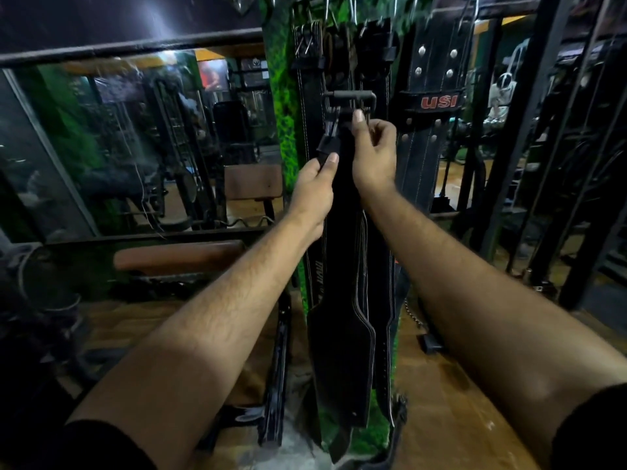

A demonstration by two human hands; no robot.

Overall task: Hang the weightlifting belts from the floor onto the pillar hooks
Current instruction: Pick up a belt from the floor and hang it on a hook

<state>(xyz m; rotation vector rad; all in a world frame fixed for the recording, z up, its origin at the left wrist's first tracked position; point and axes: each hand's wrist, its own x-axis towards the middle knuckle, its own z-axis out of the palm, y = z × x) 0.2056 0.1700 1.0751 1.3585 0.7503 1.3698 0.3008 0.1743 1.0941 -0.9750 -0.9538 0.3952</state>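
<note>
Black leather belt is held upright against the green pillar, well off the floor | strap end is pinched by left hand, buckle end by curled right hand | step: hanging in hand | next: buckle must be lifted onto a free hook among hung belts.

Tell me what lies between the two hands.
In the head view, the black belt hangs between the left hand and right hand; both grip it just below its buckle.
</note>
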